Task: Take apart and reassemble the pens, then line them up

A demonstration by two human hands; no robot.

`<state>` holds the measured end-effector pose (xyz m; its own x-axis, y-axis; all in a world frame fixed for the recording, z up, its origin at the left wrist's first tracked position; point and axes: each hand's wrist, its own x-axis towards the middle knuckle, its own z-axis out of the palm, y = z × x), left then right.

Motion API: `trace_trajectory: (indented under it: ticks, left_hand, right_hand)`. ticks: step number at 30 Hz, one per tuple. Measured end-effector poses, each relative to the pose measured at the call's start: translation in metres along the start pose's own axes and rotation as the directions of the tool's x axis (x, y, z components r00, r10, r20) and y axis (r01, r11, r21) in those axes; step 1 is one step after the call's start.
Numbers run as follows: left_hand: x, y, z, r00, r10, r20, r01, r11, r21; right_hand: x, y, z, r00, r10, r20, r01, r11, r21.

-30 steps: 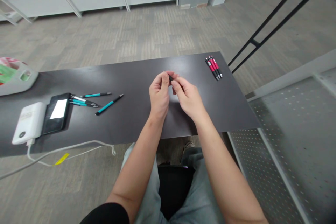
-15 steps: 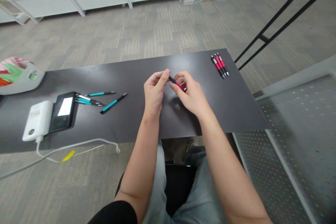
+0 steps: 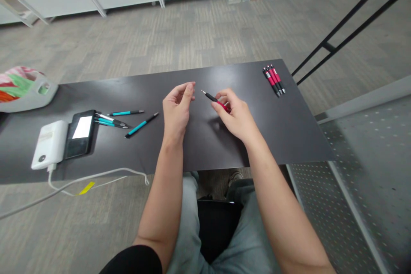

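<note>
At the left edge of the frame, a white basket point(image 3: 45, 95) with pink, green and orange contents, on the dark surface point(image 3: 205, 150). Below, at lower left, a white power bank point(image 3: 48, 145) with a white cable point(image 3: 109, 174) in its near end, and on that cable a yellow tag point(image 3: 86, 188). Just beside, a black device point(image 3: 81, 135) with a bright screen. Next to its upper right edge, a small bunch of turquoise pens point(image 3: 111, 122); farther right, left of centre, a lone turquoise pen point(image 3: 141, 125), slanted up to the right.

Near the centre, above the surface, the left hand point(image 3: 177, 109), with curled fingers and thumb close to forefinger; no way to tell about anything small between them. Right of it and apart, a red pen point(image 3: 221, 105) with a black grip and thin pale tip toward the left hand, grasped in the fingers of the right hand point(image 3: 236, 114).

At upper right of the surface, a tight row of red-and-black pens point(image 3: 274, 80). Along the right side of the frame, black metal rails point(image 3: 329, 47) and, lower, a grey perforated panel point(image 3: 310, 186).
</note>
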<state>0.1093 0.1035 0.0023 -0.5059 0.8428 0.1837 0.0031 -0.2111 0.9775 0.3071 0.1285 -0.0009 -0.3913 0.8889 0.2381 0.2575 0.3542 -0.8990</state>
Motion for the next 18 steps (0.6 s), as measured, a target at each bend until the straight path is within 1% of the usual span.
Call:
trace_trajectory:
  ticks: [2, 5, 7, 9, 11, 12, 14, 18]
  left_hand:
    - [0.004, -0.001, -0.015, 0.998, 0.058, 0.03, -0.061, 0.991, 0.12]
    - [0.008, -0.004, -0.036, 0.993, 0.061, 0.099, -0.093, 0.927, 0.364]
    - [0.009, -0.007, -0.044, 0.989, 0.013, 0.148, -0.093, 0.833, 0.546]
    - [0.008, -0.008, -0.046, 0.981, -0.058, 0.184, -0.091, 0.702, 0.707]
    - [0.008, -0.009, -0.046, 0.974, -0.121, 0.194, -0.088, 0.584, 0.807]
    - [0.007, -0.01, -0.046, 0.971, -0.139, 0.193, -0.086, 0.549, 0.831]
    - [0.008, -0.011, -0.046, 0.97, -0.159, 0.185, -0.072, 0.536, 0.841]
    - [0.01, -0.014, -0.051, 0.968, -0.178, 0.175, -0.036, 0.595, 0.803]
  right_hand:
    - [-0.001, 0.002, -0.003, 1.0, 0.021, -0.022, -0.022, 0.999, -0.043]
    - [-0.001, 0.006, -0.006, 0.998, 0.034, -0.053, -0.039, 0.995, -0.091]
    - [-0.001, 0.008, -0.008, 0.997, 0.038, -0.062, -0.045, 0.993, -0.113]
    - [-0.002, 0.009, -0.009, 0.998, 0.037, -0.058, -0.045, 0.991, -0.129]
    - [-0.003, 0.009, -0.01, 0.998, 0.035, -0.057, -0.043, 0.989, -0.14]
    - [-0.003, 0.009, -0.01, 0.998, 0.037, -0.055, -0.044, 0.989, -0.145]
    - [-0.003, 0.011, -0.011, 0.998, 0.047, -0.05, -0.054, 0.987, -0.154]
    - [-0.002, 0.014, -0.012, 0.997, 0.071, -0.027, -0.075, 0.985, -0.155]
